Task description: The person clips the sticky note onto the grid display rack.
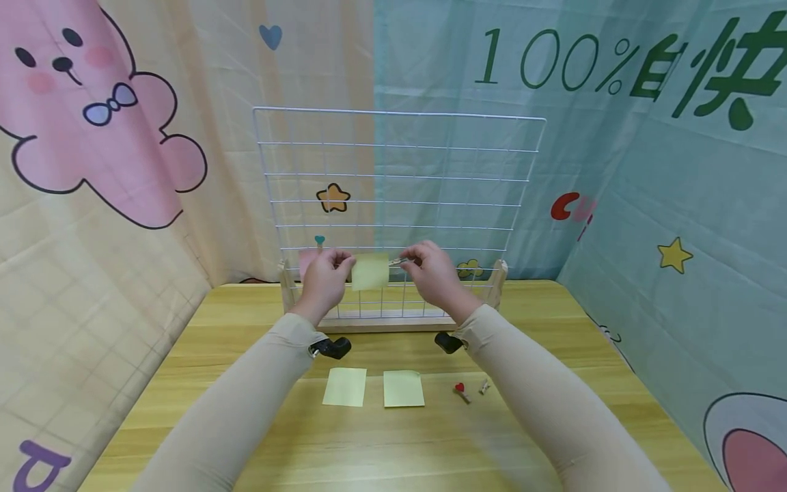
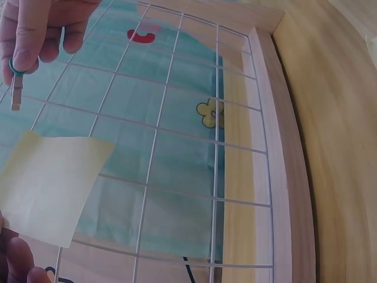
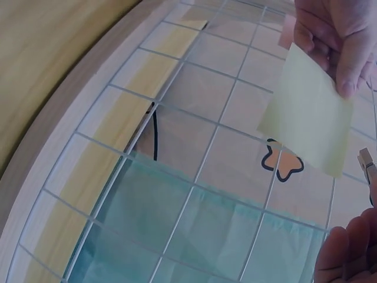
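Note:
A yellow sticky note (image 1: 371,272) hangs in front of the white wire grid (image 1: 402,179), its left edge pinched between the thumb and fingers of my left hand (image 1: 326,281). To the note's right, my right hand (image 1: 432,273) pinches a small wooden clothespin (image 2: 16,97). The right wrist view also shows the note (image 3: 309,112) in the left hand and the clothespin's tip (image 3: 366,158) apart from the paper. Partly hidden behind my left hand, a pink sticky note (image 1: 305,260) is on the grid under a clothespin with a teal heart (image 1: 320,240).
Two pale yellow sticky notes (image 1: 345,387) lie side by side on the wooden table (image 1: 258,437). Right of them lie a clothespin with a red heart (image 1: 461,391) and another small clothespin (image 1: 485,387). A wooden base (image 1: 387,326) holds the grid upright before a printed curtain (image 1: 443,61).

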`<state>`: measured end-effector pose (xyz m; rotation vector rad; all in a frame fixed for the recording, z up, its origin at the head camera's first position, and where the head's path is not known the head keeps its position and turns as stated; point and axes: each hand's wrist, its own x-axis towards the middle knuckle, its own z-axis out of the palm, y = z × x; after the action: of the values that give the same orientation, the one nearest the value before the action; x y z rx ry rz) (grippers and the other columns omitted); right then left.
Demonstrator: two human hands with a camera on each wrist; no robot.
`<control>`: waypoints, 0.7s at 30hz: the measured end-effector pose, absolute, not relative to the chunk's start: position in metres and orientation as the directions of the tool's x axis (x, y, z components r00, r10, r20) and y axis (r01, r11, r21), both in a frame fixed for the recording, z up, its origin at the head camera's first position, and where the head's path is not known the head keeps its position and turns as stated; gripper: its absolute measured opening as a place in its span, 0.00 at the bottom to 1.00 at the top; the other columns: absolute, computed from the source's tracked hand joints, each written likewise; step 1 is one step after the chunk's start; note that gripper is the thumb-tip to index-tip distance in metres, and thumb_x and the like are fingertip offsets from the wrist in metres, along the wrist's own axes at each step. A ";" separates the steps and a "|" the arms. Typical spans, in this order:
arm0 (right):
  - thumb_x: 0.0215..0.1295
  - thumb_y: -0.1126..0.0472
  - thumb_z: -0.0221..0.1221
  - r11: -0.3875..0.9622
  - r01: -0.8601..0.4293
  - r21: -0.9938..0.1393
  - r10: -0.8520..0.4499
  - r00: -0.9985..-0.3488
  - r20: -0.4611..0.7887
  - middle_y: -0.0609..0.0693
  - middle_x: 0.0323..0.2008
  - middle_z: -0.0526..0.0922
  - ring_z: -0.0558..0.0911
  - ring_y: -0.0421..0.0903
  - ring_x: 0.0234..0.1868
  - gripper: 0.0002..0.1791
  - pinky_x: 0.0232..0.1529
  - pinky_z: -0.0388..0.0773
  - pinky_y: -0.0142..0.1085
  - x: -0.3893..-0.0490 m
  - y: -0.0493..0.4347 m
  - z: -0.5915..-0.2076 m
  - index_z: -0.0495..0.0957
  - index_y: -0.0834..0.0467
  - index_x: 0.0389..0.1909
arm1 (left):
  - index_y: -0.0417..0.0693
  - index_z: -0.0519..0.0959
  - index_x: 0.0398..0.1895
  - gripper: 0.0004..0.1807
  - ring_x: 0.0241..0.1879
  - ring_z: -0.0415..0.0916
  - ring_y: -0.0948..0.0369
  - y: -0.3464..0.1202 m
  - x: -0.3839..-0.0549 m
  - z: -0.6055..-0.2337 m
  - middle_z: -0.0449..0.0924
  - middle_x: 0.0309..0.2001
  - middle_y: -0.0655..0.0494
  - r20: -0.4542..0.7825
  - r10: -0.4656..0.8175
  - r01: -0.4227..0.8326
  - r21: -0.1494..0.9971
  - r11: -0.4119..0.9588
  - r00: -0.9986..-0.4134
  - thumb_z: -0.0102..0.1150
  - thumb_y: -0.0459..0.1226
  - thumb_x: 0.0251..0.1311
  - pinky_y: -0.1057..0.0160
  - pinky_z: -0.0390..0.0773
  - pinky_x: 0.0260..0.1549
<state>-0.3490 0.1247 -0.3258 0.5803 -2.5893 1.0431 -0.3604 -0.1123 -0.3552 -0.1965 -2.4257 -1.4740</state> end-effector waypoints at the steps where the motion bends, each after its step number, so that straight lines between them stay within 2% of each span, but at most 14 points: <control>1: 0.78 0.61 0.60 0.660 -0.469 -0.587 -0.255 -0.875 0.412 0.53 0.46 0.80 0.79 0.50 0.44 0.09 0.45 0.78 0.40 -0.351 0.123 -0.325 0.85 0.60 0.51 | 0.43 0.82 0.52 0.13 0.40 0.76 0.56 -0.112 -0.361 -0.355 0.82 0.45 0.48 0.321 -0.036 0.268 0.843 0.467 -0.946 0.57 0.44 0.78 0.62 0.78 0.38; 8: 0.78 0.60 0.60 0.675 -0.488 -0.554 -0.245 -0.856 0.455 0.52 0.45 0.83 0.79 0.49 0.42 0.10 0.42 0.78 0.40 -0.358 0.111 -0.319 0.87 0.59 0.51 | 0.43 0.81 0.53 0.14 0.37 0.76 0.56 -0.108 -0.362 -0.351 0.82 0.45 0.47 0.328 -0.050 0.270 0.845 0.461 -0.943 0.57 0.44 0.78 0.61 0.78 0.35; 15: 0.78 0.59 0.60 0.717 -0.473 -0.513 -0.225 -0.853 0.471 0.51 0.46 0.86 0.81 0.47 0.40 0.11 0.41 0.79 0.39 -0.365 0.100 -0.316 0.88 0.57 0.52 | 0.43 0.82 0.52 0.13 0.40 0.76 0.55 -0.106 -0.364 -0.351 0.83 0.46 0.47 0.326 -0.078 0.255 0.849 0.463 -0.942 0.58 0.44 0.78 0.61 0.77 0.35; 21: 0.78 0.59 0.61 0.754 -0.466 -0.463 -0.227 -0.846 0.482 0.51 0.47 0.88 0.84 0.47 0.45 0.11 0.47 0.81 0.41 -0.370 0.090 -0.313 0.88 0.57 0.52 | 0.45 0.83 0.51 0.13 0.41 0.77 0.55 -0.103 -0.364 -0.351 0.84 0.46 0.48 0.328 -0.110 0.241 0.849 0.471 -0.938 0.58 0.44 0.78 0.61 0.76 0.36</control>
<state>-0.3703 0.0902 -0.3133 0.5285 -2.5524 0.8237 -0.3643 -0.1032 -0.3511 -0.1104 -2.3856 -1.4563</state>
